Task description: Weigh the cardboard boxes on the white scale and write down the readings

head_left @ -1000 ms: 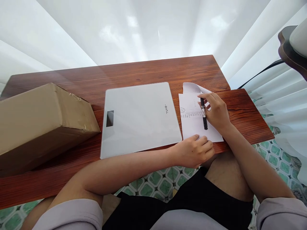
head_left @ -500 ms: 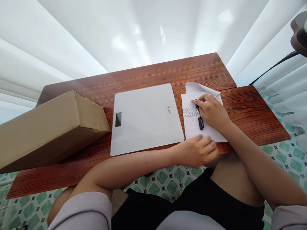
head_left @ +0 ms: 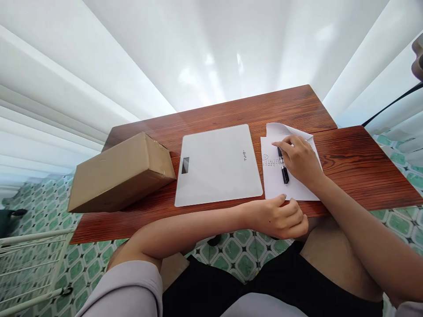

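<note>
My right hand (head_left: 299,159) lies over the sheets of paper (head_left: 272,187) at the table's right part. Its bent fingers close around the upper end of a black and clear pen (head_left: 284,171), whose dark lower end points toward me. Rows of small handwritten marks and an oval outline show on the paper left of the pen. My left hand (head_left: 280,218) rests at the table's front edge just below the paper, its fingers loosely bent and the thumb apart. Nothing shows in it. A white glass scale (head_left: 218,167) with a dark display lies left of the paper.
A closed cardboard box (head_left: 112,171) stands at the left on the brown wooden table (head_left: 231,110). White curtains (head_left: 211,53) hang behind and beside it. A white metal rack (head_left: 33,259) stands low at the left on the green tiled floor (head_left: 228,255).
The view has turned left, so the table and its things sit further right and more floor shows at left. Both hands keep nearly the same places relative to the paper.
</note>
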A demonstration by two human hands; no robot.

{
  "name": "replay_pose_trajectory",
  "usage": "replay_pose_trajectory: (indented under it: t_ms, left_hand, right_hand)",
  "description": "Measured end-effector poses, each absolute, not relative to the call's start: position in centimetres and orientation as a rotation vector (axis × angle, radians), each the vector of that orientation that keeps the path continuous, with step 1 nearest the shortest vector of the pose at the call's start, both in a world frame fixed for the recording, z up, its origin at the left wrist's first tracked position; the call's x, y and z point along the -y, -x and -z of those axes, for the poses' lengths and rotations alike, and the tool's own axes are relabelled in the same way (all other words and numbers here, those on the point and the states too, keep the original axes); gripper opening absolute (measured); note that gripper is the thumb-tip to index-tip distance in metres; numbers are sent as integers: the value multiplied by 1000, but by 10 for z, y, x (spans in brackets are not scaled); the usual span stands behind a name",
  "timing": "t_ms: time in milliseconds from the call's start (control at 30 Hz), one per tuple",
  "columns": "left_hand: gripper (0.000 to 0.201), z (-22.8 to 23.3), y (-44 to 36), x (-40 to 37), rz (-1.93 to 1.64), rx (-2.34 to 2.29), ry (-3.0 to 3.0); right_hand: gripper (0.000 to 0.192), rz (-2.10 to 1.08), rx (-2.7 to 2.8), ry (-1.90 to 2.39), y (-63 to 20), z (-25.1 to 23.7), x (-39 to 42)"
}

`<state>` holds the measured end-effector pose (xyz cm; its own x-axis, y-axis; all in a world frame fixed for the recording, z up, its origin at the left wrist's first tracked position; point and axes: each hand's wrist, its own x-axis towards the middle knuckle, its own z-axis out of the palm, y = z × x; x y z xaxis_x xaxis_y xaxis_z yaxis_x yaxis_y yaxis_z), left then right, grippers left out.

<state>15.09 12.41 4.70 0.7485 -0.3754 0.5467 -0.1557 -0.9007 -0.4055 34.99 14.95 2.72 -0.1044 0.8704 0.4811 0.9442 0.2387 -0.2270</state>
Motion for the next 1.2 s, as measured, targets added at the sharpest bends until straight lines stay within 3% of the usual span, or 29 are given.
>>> replay_pose_trajectory:
  t_ms: [433,700,900,1067,1200]
  left_hand:
    - [21,-100,-51,-156,928,149,2539]
    - [43,-120,18,-173,1066,539,2388]
    - [40,-141,66,-181,1264,842,2210]
    - [31,-139,114,-181,1400,1244,1936]
    - [37,-122,150,-179,1601,1518,1713]
  right_hand:
    - [35,236,2008,1571,-341,-29,-141]
    - [34,369,2096,1531,-331,-29,-140]
    - [28,497,2175,1408,-307,-50,-146]
    - [27,384,2170,1316,-258,-73,-163]
    - [28,212,2140,1235,-208,-88,-179]
